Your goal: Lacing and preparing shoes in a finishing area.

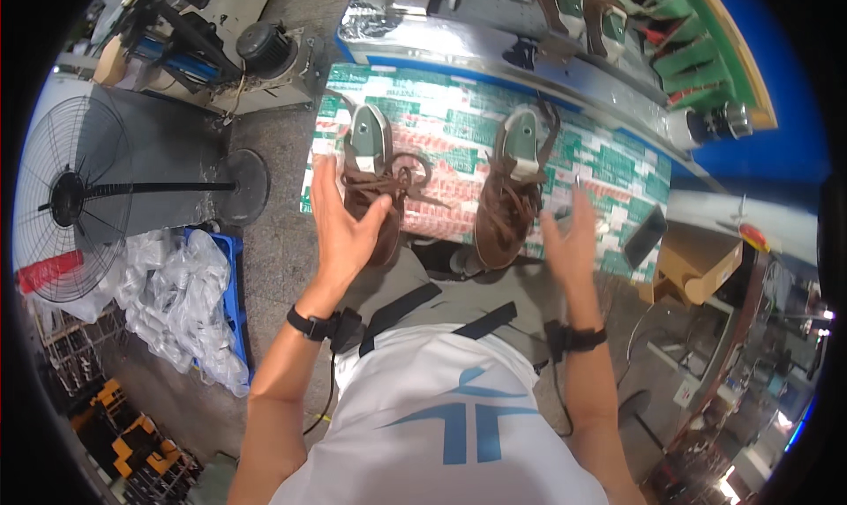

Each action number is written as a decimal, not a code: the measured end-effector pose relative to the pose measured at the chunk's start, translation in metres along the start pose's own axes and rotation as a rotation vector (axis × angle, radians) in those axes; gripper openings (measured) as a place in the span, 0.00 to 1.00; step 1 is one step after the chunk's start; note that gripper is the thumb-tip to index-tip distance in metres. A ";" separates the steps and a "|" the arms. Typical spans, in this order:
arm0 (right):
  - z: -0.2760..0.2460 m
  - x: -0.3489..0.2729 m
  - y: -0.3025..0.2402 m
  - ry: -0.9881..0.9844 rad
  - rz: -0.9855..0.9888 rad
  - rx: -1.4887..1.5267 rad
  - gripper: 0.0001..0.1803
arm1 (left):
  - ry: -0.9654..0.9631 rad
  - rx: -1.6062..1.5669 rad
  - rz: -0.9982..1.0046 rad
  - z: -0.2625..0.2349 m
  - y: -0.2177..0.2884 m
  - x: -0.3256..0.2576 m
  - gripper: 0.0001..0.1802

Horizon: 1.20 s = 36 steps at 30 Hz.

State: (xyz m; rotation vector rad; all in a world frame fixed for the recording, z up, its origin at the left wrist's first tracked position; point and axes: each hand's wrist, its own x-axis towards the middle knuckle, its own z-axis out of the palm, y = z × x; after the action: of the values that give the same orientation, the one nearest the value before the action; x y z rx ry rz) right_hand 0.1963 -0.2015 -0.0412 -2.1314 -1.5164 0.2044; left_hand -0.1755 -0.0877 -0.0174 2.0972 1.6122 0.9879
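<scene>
Two brown lace-up shoes are lying on the surface [618,165], which is covered with green, white and red printed sheeting. The left shoe [375,183] is resting with its green-lined opening pointing away from the person and its laces loose across the top. The right shoe [510,192] is lying near it, well apart, in the same orientation, with its toe at the near edge of the surface.

The left hand [342,218] is hovering just in front of the left shoe, palm turned up and inward, fingers spread and holding nothing; the thumb is overlapping the toe of the shoe in view, and contact cannot be confirmed. The right hand [569,236] is hovering just beside the right shoe, fingers loosely spread and slightly blurred, gripping nothing. Each wrist is wearing a black band.

A dark phone [645,234] is lying on the surface to the right of the right hand. A standing fan [71,196] and a blue crate [233,280] holding clear plastic bags are positioned on the floor at the left.
</scene>
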 end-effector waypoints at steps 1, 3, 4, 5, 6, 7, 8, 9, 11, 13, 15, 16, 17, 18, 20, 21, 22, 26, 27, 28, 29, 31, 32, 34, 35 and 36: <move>0.002 -0.001 -0.031 -0.149 0.252 0.325 0.45 | -0.094 -0.097 -0.133 0.003 -0.012 -0.011 0.54; 0.030 0.000 -0.066 -0.303 0.249 0.571 0.48 | -0.199 -0.235 -0.314 0.015 -0.026 -0.013 0.59; 0.052 -0.008 -0.066 -0.146 0.175 0.322 0.47 | -0.230 -0.284 -0.368 0.025 -0.024 -0.009 0.60; 0.064 -0.008 -0.074 -0.020 0.218 0.316 0.46 | -0.191 -0.283 -0.338 0.027 -0.017 0.000 0.59; 0.071 -0.005 -0.079 0.003 0.281 0.346 0.46 | -0.173 -0.278 -0.361 0.024 -0.010 0.005 0.55; 0.072 -0.004 -0.083 0.015 0.261 0.325 0.44 | -0.162 -0.295 -0.376 0.023 -0.011 0.005 0.53; 0.072 -0.004 -0.085 0.026 0.249 0.300 0.42 | -0.158 -0.314 -0.393 0.023 -0.014 0.005 0.50; 0.070 -0.005 -0.083 0.038 0.236 0.298 0.42 | -0.146 -0.323 -0.384 0.021 -0.015 0.004 0.50; 0.063 -0.001 -0.079 -0.050 0.303 0.371 0.40 | -0.185 -0.689 -0.557 0.013 -0.014 0.007 0.41; 0.054 0.018 -0.087 -0.112 0.337 0.561 0.38 | -0.245 -0.866 -0.699 0.004 -0.001 0.025 0.37; 0.033 0.047 -0.116 -0.231 0.357 0.720 0.35 | -0.247 -1.160 -0.778 -0.006 0.012 0.040 0.30; 0.026 0.072 -0.124 -0.252 0.250 0.698 0.35 | -0.249 -1.164 -0.777 -0.007 0.019 0.051 0.30; 0.023 0.098 -0.131 -0.282 0.233 0.715 0.34 | -0.213 -1.239 -0.766 -0.007 0.025 0.063 0.30; 0.023 0.130 -0.146 -0.294 0.141 0.735 0.34 | -0.166 -1.303 -0.760 -0.007 0.027 0.073 0.29; 0.019 0.202 -0.189 -0.363 0.045 0.760 0.37 | -0.127 -1.291 -0.702 -0.009 0.026 0.104 0.29; 0.033 0.238 -0.190 -0.368 -0.029 0.686 0.37 | -0.101 -1.272 -0.686 -0.007 0.026 0.126 0.29; 0.031 0.269 -0.211 -0.379 -0.071 0.576 0.36 | -0.071 -1.251 -0.672 -0.005 0.025 0.147 0.29; 0.081 0.385 -0.234 -0.449 -0.240 0.485 0.40 | 0.057 -1.222 -0.537 0.026 0.009 0.229 0.33; 0.091 0.415 -0.221 -0.502 -0.252 0.498 0.40 | 0.058 -1.155 -0.553 0.043 0.018 0.249 0.37; 0.096 0.434 -0.213 -0.529 -0.317 0.549 0.40 | 0.014 -1.077 -0.548 0.060 0.015 0.265 0.40; 0.101 0.442 -0.210 -0.458 -0.290 0.481 0.38 | -0.035 -1.048 -0.467 0.071 0.016 0.277 0.43; 0.110 0.434 -0.221 -0.276 -0.287 0.454 0.35 | 0.009 -0.776 -0.427 0.094 -0.006 0.287 0.53; 0.108 0.417 -0.229 -0.155 -0.312 0.493 0.33 | 0.047 -0.614 -0.334 0.099 -0.027 0.288 0.54; 0.088 0.395 -0.205 -0.123 -0.217 0.612 0.26 | 0.031 -0.385 -0.310 0.096 -0.018 0.294 0.50; 0.079 0.386 -0.180 0.051 -0.261 0.592 0.25 | 0.049 -0.394 -0.316 0.092 -0.015 0.299 0.49; 0.072 0.382 -0.151 0.223 -0.305 0.566 0.24 | 0.068 -0.404 -0.324 0.092 -0.016 0.304 0.48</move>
State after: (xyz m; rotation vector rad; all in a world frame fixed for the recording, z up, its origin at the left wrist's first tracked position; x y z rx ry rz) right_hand 0.1793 0.2084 0.0345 -1.4163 -1.4199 0.2432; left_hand -0.0853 0.2162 0.0073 1.4993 1.5611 1.1618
